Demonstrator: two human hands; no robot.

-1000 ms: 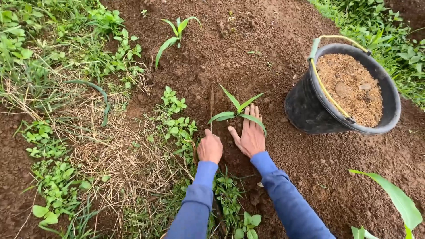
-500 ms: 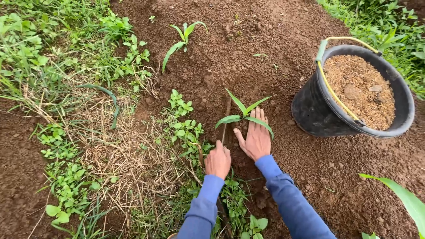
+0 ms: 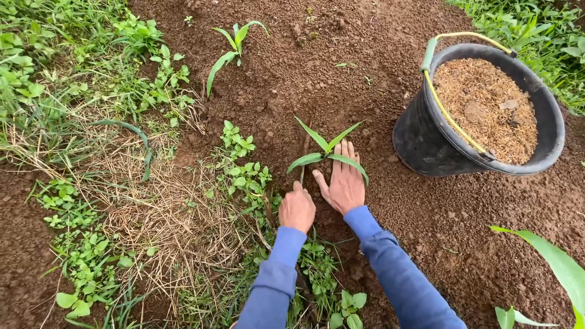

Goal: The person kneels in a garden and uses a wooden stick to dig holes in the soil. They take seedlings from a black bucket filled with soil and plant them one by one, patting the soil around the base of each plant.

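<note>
My right hand [image 3: 345, 183] lies flat, palm down, fingers together, pressed on the brown soil [image 3: 378, 109] right at the base of a small seedling [image 3: 326, 149]. One of its long green leaves droops over my fingers. My left hand [image 3: 297, 209] is curled into a loose fist on the ground just left of the right one, knuckles up, close to a thin stick [image 3: 303, 157] standing beside the seedling. Can't tell if the fist grips anything; the fingers are tucked under and hidden. The two hands are near each other but not touching. Both arms in blue sleeves.

Black bucket [image 3: 426, 140] with a yellow-green handle sits to the right of the seedling, well apart from my hands, tilted a bit, filled with tan, husk-like material [image 3: 481, 103]. Second seedling [image 3: 234, 42] further up the bed. Weeds [image 3: 244, 170] and dry straw [image 3: 164, 207] to the left of my left hand. Big green leaf [image 3: 554, 262] at the lower right edge.
</note>
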